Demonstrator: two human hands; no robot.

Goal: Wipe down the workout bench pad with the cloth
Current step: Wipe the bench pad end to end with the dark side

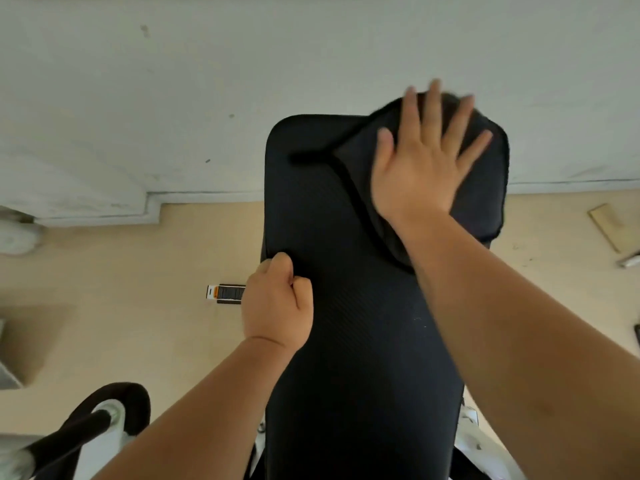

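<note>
A long black bench pad [360, 341] runs from the bottom of the view up to the wall. A dark cloth [481, 195] lies spread over its far right corner and hangs a little past the right edge. My right hand [420, 164] presses flat on the cloth with fingers spread; the fingertips are blurred. My left hand [277, 306] is closed around the pad's left edge, about midway along it.
A pale wall [173, 98] stands just beyond the pad's far end. On the beige floor lie a small black-and-orange package [225, 293] to the left and a flat tan piece [611, 225] to the right. A black padded roller on a white frame [104, 414] sits at bottom left.
</note>
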